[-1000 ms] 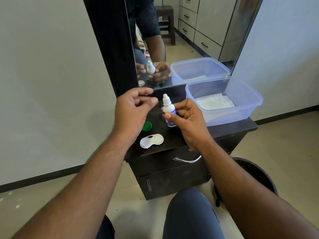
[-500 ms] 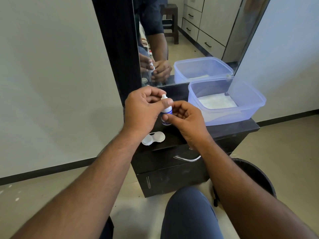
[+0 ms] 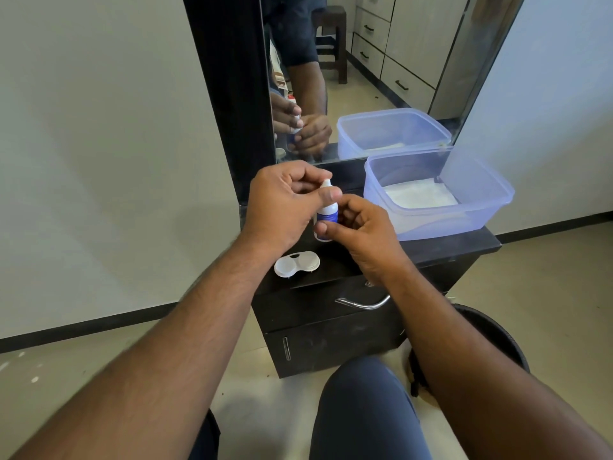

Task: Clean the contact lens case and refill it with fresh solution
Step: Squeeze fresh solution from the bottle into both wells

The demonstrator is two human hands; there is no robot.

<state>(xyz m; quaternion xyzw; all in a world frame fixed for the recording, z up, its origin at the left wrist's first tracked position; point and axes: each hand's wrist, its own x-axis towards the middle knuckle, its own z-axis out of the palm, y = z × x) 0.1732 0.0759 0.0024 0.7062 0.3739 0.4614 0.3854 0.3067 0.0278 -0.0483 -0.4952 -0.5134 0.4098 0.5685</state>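
- Right now your right hand grips the bottle round its body, thumb across the blue label, and holds it upright above the dresser.
- Your left hand pinches the bottle's white top between thumb and curled fingers; whether a cap is on it or the bare nozzle shows, you cannot tell from this angle.
- Squeeze the body too hard while you work the top and, I judge, the soft plastic would spurt solution over your fingers instead of into the case.
- A fingertip touching the nozzle would probably foul the fresh solution, so hold the top by its sides.
- The case lies open on the dresser's front edge, just below your hands and apart from them; a careless wrist could likely knock it to the floor.
- It is light white plastic: two shallow round wells joined by a narrow bridge.
- The tub beside your right hand is thin, translucent bluish plastic with something white and flat inside.
- The dresser top is dark and smooth, so a spill would be hard to see.
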